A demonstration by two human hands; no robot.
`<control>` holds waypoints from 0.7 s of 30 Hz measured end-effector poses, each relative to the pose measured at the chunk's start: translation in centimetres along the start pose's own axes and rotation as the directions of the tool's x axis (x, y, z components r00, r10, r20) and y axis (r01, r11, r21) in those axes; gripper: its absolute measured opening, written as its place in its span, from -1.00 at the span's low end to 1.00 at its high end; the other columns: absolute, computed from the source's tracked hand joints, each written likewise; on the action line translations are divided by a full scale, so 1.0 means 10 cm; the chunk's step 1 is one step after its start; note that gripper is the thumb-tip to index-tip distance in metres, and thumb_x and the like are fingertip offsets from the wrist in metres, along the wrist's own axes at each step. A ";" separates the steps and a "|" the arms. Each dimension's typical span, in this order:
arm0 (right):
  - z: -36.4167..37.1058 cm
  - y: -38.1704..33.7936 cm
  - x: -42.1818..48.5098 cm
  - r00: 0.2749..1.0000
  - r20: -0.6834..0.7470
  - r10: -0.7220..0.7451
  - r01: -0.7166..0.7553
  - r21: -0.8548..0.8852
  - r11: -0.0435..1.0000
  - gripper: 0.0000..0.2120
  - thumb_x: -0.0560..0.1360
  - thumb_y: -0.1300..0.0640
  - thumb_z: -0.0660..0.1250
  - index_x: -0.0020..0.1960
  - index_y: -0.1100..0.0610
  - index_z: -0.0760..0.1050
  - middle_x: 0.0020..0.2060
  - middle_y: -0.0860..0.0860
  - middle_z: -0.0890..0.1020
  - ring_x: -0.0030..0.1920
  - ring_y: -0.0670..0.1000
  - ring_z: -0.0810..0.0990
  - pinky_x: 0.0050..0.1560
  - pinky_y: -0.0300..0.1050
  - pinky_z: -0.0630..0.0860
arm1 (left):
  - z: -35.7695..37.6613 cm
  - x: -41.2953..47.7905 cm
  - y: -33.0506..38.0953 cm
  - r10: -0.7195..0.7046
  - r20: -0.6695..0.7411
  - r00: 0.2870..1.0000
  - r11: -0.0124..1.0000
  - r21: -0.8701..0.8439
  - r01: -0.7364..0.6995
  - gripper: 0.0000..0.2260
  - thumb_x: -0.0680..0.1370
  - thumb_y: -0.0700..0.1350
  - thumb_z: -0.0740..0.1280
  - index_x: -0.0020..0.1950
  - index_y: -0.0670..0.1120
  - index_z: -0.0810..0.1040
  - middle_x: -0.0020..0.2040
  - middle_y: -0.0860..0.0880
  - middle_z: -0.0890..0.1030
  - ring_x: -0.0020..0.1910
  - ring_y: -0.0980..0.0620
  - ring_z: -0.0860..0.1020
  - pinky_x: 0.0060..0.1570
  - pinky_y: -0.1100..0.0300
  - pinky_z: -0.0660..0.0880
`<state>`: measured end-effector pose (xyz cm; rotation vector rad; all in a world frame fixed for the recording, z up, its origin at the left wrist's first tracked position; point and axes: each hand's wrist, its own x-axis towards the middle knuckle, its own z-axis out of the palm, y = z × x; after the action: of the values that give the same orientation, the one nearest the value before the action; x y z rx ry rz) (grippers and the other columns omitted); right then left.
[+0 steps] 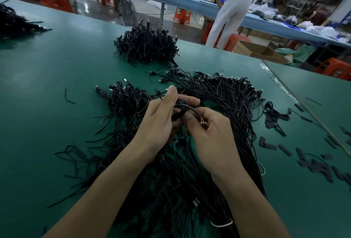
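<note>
- The left hand (161, 122) holds a black cable (179, 108) that is wound into a small loop. Its fingers (171, 93) curl round the loop, so it cannot spring open.
- The right hand (210, 133) pinches the loose end (202, 122) of the same cable, where a bit of red wire shows. I think this hand leads the end round to finish the loop.
- The cable is up in the air between both hands, just above the big bunch of long cables (233, 104) on the green surface (57, 78).
- The long cables lie close by, so the next one is easy to pick.
- A near heap (125, 99) and a far heap (147, 46) hold wound cables. Done ones probably go there.
- Short black strips (322, 165) lie to the right, within reach.
</note>
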<state>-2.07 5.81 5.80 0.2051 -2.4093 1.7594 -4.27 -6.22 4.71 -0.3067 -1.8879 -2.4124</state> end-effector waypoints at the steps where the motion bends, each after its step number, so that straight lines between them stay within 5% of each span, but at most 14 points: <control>1: 0.00 0.00 -0.01 1.000 0.015 -0.026 0.027 -0.039 0.999 -0.88 0.60 0.11 0.32 -0.07 0.05 0.62 -0.26 0.01 0.67 -0.24 0.14 0.60 -0.25 -0.01 0.54 | 0.01 0.00 0.00 0.003 -0.005 1.000 1.000 -0.004 -0.003 -0.49 0.74 0.01 -0.04 0.10 -0.25 0.63 -0.58 0.13 0.46 -0.64 0.23 0.32 -0.57 0.45 0.23; 4: -0.01 -0.04 -0.03 0.988 0.064 -0.139 0.151 -0.275 0.949 -0.89 0.62 0.14 0.29 -0.03 0.06 0.58 -0.15 -0.13 0.56 -0.18 -0.18 0.52 -0.20 -0.40 0.42 | 0.02 -0.01 0.00 -0.002 -0.034 0.999 1.000 -0.015 0.001 -0.48 0.73 0.02 -0.01 0.03 -0.30 0.62 -0.50 0.11 0.54 -0.59 0.26 0.44 -0.52 0.51 0.31; 6: -0.03 -0.05 -0.04 0.970 0.119 -0.213 0.243 -0.420 0.874 -0.91 0.63 0.13 0.27 0.00 0.05 0.55 -0.08 -0.20 0.48 -0.08 -0.23 0.48 -0.08 -0.41 0.41 | 0.00 0.00 -0.01 -0.023 -0.077 0.997 1.000 0.002 0.023 -0.39 0.68 0.15 0.06 -0.08 -0.37 0.58 -0.40 -0.29 0.48 -0.57 0.11 0.29 -0.53 0.36 0.24; 8: -0.04 -0.06 -0.05 0.949 0.163 -0.270 0.315 -0.543 0.779 -0.87 0.63 0.10 0.23 0.04 0.08 0.55 -0.05 -0.15 0.46 -0.08 -0.16 0.47 -0.06 -0.32 0.43 | -0.01 0.01 -0.02 -0.053 -0.101 0.993 0.997 0.042 0.058 -0.29 0.62 0.24 0.11 -0.22 -0.46 0.42 -0.39 -0.40 0.28 -0.50 -0.05 0.12 -0.53 0.22 0.11; 14: -0.05 -0.07 -0.10 0.836 0.227 -0.500 0.491 -0.716 0.496 -0.82 0.61 0.11 0.22 -0.07 0.14 0.54 -0.12 -0.02 0.50 -0.14 -0.03 0.49 -0.15 -0.14 0.51 | -0.03 0.04 -0.06 -0.186 -0.079 0.979 0.981 0.037 0.189 -0.42 0.64 0.21 0.14 -0.42 -0.16 0.25 -0.48 -0.06 0.18 -0.59 0.07 0.12 -0.58 0.31 0.14; 21: -0.08 -0.15 -0.10 0.713 0.401 -0.575 0.625 -0.736 0.261 -0.97 0.56 0.26 0.35 -0.07 0.20 0.53 -0.09 0.08 0.52 -0.08 0.06 0.43 -0.10 -0.08 0.41 | -0.11 0.01 0.03 -0.470 0.209 0.857 0.875 -0.015 0.483 -0.53 0.66 0.16 0.16 -0.42 0.00 0.38 -0.52 0.05 0.24 -0.60 0.13 0.13 -0.59 0.34 0.08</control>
<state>-0.78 6.16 7.21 0.8985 -2.3784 0.1404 -4.42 -7.37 4.72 -0.0874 -2.1900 -2.8585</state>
